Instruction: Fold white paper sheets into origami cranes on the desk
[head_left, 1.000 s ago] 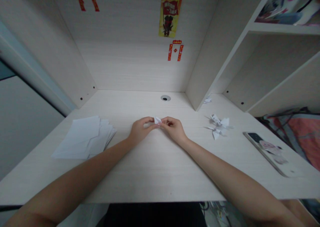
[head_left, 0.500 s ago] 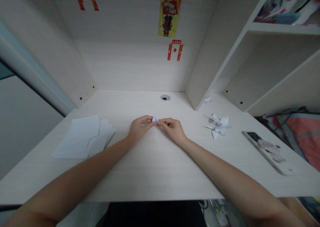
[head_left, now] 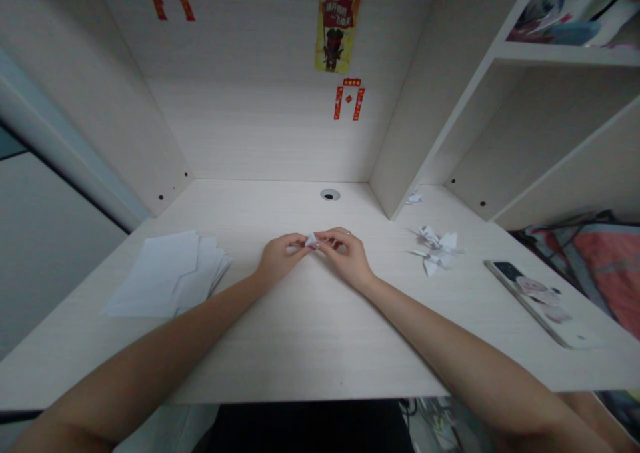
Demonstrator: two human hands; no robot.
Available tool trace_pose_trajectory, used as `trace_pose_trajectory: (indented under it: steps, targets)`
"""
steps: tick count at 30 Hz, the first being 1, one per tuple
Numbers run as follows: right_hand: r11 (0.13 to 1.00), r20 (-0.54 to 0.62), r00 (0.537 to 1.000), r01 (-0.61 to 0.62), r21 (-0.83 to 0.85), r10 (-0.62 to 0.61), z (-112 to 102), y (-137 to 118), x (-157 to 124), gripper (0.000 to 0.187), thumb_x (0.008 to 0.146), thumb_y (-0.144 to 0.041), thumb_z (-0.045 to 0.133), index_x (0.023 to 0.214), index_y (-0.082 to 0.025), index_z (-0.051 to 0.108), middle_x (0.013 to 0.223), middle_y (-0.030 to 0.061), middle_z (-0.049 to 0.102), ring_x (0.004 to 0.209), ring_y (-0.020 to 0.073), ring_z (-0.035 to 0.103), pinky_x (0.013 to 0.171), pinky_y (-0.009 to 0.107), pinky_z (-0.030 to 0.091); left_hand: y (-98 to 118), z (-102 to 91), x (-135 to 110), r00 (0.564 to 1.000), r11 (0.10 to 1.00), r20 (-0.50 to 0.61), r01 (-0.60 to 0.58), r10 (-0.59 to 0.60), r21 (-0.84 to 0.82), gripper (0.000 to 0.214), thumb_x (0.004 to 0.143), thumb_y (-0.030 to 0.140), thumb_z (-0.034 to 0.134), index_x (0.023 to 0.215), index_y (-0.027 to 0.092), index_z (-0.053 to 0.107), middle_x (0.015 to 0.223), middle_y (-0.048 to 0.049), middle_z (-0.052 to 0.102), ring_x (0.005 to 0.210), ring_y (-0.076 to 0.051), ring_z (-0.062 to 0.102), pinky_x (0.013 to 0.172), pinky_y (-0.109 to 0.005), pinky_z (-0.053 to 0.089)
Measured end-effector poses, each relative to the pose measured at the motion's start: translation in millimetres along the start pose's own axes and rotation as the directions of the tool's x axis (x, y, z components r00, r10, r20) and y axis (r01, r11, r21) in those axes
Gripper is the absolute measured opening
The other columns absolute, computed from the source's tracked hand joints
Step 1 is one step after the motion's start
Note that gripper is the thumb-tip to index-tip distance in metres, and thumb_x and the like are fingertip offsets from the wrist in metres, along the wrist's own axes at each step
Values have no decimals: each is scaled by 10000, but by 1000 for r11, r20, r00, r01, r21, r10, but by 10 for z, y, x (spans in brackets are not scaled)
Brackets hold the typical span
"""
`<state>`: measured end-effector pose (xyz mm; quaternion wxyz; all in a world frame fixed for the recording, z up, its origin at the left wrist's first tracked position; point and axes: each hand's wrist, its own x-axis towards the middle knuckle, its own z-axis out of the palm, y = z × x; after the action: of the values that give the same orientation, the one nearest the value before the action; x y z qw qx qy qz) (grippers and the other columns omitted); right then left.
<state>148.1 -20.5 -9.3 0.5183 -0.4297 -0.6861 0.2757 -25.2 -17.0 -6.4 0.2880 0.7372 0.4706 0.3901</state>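
Observation:
A small folded piece of white paper (head_left: 311, 240) is pinched between both hands at the middle of the pale wooden desk (head_left: 310, 320). My left hand (head_left: 280, 256) grips its left side with curled fingers. My right hand (head_left: 345, 253) closes over its right side, fingers bent, a ring showing on one finger. Most of the paper is hidden by the fingertips. Both forearms rest along the desk toward me.
A fanned stack of white paper sheets (head_left: 170, 273) lies at the left. Several folded white paper figures (head_left: 437, 248) sit at the right, another small one (head_left: 414, 198) near the shelf divider. A phone (head_left: 543, 300) lies at the far right. A cable hole (head_left: 329, 194) is at the back.
The two hands have drawn closer together over the small paper, and my right fingers have curled further over it. The paper shows less than before.

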Motion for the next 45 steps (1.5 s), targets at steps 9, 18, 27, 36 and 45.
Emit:
trace_pose_trajectory:
  steps: [9,18,27,36,45]
  targets:
    - [998,-46,998,48,36,-46,14,16,7,138,732,-340,667,723,-205,693,705,34,643,652,148,545,595,272,414,35,-4,-18,999,993,13,-50,49,109,234,778,406,556,858,211,660,843,-11,682,809,-157,618,759,-243,450]
    - [1000,-52,999,11,22,-9,-1,-4,3,156,745,-348,649,811,-222,712,766,43,666,682,156,556,622,282,427,16,-12,6,998,1000,60,31,-31,-4,262,775,429,550,841,210,677,831,-11,699,801,-164,630,760,-252,459]
    - [996,-17,996,92,8,-92,-32,-59,-1,219,806,-281,580,995,-265,689,878,55,665,792,174,581,688,308,464,5,2,16,995,991,55,85,-79,-106,272,739,430,583,838,198,685,807,-13,696,760,-162,620,736,-263,472]
    - [997,-33,996,81,5,-81,-24,-48,-6,174,801,-293,588,922,-250,706,861,56,674,763,171,586,678,306,460,-15,-4,43,992,981,68,117,-107,-156,278,737,429,581,831,188,682,778,-14,691,731,-160,621,701,-253,473]
    - [999,-64,997,32,-7,-32,-18,-26,12,156,792,-329,584,780,-218,693,779,45,670,727,170,581,638,293,435,13,-11,8,995,997,76,68,-66,-31,243,743,422,584,835,227,696,844,-8,707,809,-177,633,764,-269,472]
